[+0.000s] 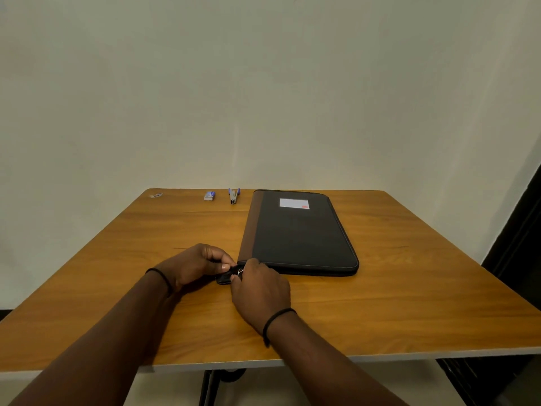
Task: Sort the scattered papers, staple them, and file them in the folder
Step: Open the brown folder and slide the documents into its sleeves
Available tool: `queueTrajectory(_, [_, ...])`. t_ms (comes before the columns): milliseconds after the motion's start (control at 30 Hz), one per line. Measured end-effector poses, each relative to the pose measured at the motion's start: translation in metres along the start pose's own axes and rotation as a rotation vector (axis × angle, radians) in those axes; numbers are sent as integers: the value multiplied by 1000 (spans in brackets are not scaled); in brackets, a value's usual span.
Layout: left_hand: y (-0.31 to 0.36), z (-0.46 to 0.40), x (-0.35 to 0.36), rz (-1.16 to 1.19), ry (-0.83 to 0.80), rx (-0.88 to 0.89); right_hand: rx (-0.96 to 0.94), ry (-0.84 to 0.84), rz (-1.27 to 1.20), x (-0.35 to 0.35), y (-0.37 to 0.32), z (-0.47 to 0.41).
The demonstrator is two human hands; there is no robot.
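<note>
A black zip folder (298, 232) with a brown spine strip and a white label lies closed on the wooden table (409, 303). At its near left corner a black tab (224, 279) sticks out. My left hand (194, 266) pinches that tab. My right hand (259, 290) pinches the small metal zip pull (240, 271) right at the corner. A stapler (233, 196) with purple handles lies at the table's far edge, left of the folder. No loose papers show.
A small box of staples (209, 195) sits left of the stapler. A tiny scrap (156, 195) lies near the far left corner. A pale wall stands behind the table, and something dark stands at the right edge of view.
</note>
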State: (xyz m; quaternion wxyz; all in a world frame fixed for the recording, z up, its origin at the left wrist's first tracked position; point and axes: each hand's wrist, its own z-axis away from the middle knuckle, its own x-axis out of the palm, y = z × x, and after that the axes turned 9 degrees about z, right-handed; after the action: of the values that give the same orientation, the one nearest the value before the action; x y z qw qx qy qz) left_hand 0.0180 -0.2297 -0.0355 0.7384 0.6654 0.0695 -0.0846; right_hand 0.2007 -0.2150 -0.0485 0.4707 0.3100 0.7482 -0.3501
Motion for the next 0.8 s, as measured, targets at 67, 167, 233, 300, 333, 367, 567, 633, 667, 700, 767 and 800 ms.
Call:
queueTrajectory(67, [-2,1,2,-17,23,2,-19,3,22,1,3,0])
queueTrajectory(167, [0,6,3,-91,44,-16,-56,4,39,1,4,0])
queueTrajectory(233, [2,7,2,-230,80,-29,-59,15,45,1,4,-1])
queueTrajectory(300, [3,6,6,-346,148,-25,-31,30,56,1,8,-1])
queueTrajectory(333, [3,6,9,-395,176,-16,-11,41,69,2,10,-1])
queueTrajectory(367, [4,4,12,-450,195,-6,11,55,88,1,14,-1])
queueTrajectory(567, [0,19,-10,-694,466,-9,37,135,194,-10,46,4])
queueTrajectory(633, [-9,30,-25,-744,580,-61,-30,216,245,-11,58,13])
queueTrajectory(667, [-14,32,-30,-773,647,-98,-83,253,273,-13,65,18])
queueTrajectory(700, [-18,35,-35,-802,731,-137,-141,285,294,-14,71,24])
queueTrajectory(767, [-22,35,-43,-815,922,-237,-259,313,305,-16,78,33])
queueTrajectory(800, [-22,34,-46,-802,1007,-311,-294,314,295,-18,79,36])
